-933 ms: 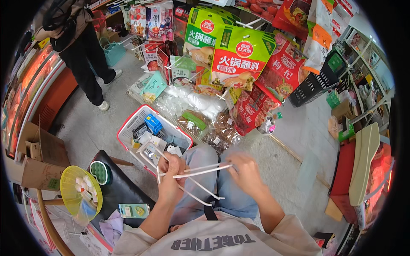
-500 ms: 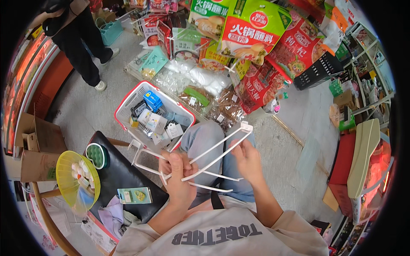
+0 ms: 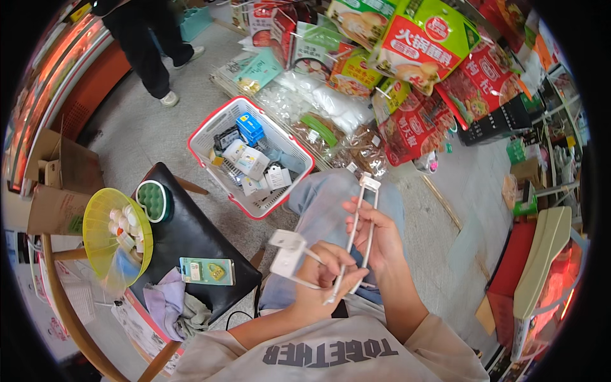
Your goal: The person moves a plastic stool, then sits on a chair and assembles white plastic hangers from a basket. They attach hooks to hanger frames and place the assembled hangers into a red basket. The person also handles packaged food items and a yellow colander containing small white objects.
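Note:
Above my lap I hold white wire display hooks, each a bent double rod with a small end plate. My left hand is closed around one hook, its broad white plate sticking out to the left. Curled fingers of my right hand grip another hook, standing nearly upright with its small plate at the top. The lower rods of this hook cross in front of my left fingertips; whether the two hooks touch there I cannot tell.
Ahead stands a white basket with a red rim, holding small boxes. Food packets hang beyond it. On my left, a black stool carries a yellow basket, a carded padlock and a cloth. Another person stands far left.
The hooks have turned from lying across my lap to one upright in my right hand and one in my left, its plate facing up. My right hand has taken hold of its hook.

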### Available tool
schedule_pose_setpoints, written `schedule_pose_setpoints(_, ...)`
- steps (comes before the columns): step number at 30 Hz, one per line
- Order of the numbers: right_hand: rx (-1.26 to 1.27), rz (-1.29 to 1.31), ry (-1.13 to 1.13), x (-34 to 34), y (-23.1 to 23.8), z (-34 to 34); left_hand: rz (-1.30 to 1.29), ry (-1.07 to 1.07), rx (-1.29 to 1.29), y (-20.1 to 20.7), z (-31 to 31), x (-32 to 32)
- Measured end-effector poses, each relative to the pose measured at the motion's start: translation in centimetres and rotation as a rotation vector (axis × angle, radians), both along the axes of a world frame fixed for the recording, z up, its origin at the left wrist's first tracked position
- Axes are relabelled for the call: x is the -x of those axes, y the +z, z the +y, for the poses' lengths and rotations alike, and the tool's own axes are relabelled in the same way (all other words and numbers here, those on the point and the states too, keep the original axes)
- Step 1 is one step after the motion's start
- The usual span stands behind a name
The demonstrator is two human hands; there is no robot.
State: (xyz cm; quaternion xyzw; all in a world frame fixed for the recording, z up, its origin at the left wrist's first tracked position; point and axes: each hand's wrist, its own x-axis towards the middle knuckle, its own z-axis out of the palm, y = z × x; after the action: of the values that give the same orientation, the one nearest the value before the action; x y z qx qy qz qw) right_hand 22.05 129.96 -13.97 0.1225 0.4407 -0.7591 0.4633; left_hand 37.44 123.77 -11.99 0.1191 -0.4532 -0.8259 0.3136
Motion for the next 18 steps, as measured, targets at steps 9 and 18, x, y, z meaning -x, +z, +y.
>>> schedule_pose_setpoints(9,0.041,0.043,0.004,2.8,2.5,-0.2,-0.168,-0.089,-0.021,-1.2,-2.5,-0.6)
schedule_pose_setpoints(18,-0.243,0.374,0.288,-0.8,2.9,-1.5,-0.083,-0.044,-0.633,-4.1,-5.4,0.4)
